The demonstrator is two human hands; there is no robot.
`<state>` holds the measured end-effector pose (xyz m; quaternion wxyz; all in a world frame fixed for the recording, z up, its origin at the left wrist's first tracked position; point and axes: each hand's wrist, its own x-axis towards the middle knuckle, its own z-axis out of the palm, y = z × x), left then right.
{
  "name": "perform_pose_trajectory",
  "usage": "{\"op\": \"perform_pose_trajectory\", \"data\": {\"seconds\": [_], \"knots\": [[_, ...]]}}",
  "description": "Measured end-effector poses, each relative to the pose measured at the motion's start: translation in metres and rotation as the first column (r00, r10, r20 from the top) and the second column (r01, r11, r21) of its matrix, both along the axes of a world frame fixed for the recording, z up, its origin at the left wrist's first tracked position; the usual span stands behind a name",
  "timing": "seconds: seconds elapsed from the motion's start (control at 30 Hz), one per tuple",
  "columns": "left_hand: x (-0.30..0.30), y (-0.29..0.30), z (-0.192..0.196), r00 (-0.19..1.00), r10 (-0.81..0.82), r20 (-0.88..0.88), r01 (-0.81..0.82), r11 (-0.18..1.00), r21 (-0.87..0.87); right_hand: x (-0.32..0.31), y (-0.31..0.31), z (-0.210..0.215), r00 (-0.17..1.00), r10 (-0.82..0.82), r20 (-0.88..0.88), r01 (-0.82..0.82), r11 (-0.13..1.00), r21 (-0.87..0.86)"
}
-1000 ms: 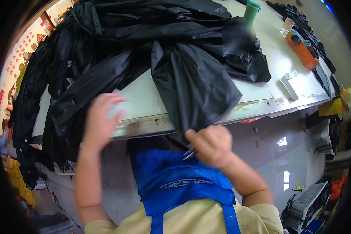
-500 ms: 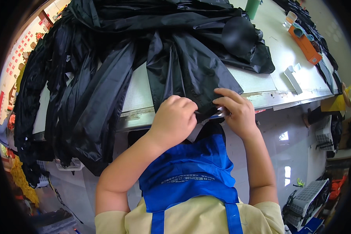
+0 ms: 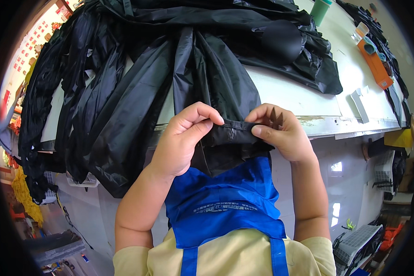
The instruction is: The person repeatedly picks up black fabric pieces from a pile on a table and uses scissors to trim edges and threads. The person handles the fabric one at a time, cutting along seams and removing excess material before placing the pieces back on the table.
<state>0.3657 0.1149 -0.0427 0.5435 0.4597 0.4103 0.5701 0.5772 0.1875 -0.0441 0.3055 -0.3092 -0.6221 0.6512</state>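
Note:
A glossy black garment (image 3: 227, 78) hangs over the near edge of the table toward me. My left hand (image 3: 177, 138) pinches its seamed edge between thumb and forefinger. A short way to the right, my right hand (image 3: 287, 135) grips the same edge, so the strip between them is stretched and turned up. The dark pointed blades of small thread snips (image 3: 277, 117) stick up among the right hand's fingers; their handle is hidden in the palm. Below the hands, loose black cloth hangs in front of my blue apron (image 3: 225, 198).
More black garments (image 3: 110, 115) drape over the table's left side. On the white table (image 3: 303, 103) at right are a green bottle (image 3: 320, 11), an orange box (image 3: 377, 69) and a folded white card (image 3: 359, 105). White baskets (image 3: 356, 241) stand on the floor at right.
Both hands have lifted the garment's edge and turned it up. The snips' blades now point upward from the right hand. The view has shifted slightly.

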Motion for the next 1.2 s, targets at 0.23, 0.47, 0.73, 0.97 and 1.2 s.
{"op": "perform_pose_trajectory", "data": {"seconds": [0.23,0.47,0.73,0.97,1.2], "knots": [[-0.002,-0.005,0.002,0.992,0.021,-0.128,-0.023,1.0,-0.01,-0.003,-0.016,0.01,0.968,-0.252,0.005,0.16,0.628,0.761],[0.009,-0.006,0.009,0.998,0.05,-0.036,-0.051,0.998,-0.037,-0.016,-0.025,-0.007,0.923,-0.374,-0.086,0.147,0.137,0.98],[0.016,-0.01,0.007,0.986,0.105,-0.131,-0.105,0.994,0.005,-0.014,-0.031,-0.018,0.913,-0.352,-0.205,0.163,-0.146,0.976],[0.023,-0.015,0.004,0.962,0.167,-0.216,-0.149,0.984,0.095,-0.011,-0.039,-0.018,0.917,-0.348,-0.196,0.147,-0.162,0.976],[0.022,-0.015,0.0,0.964,0.212,-0.16,-0.203,0.977,0.071,-0.013,-0.061,-0.019,0.997,-0.06,0.04,-0.034,0.107,0.994]]}}
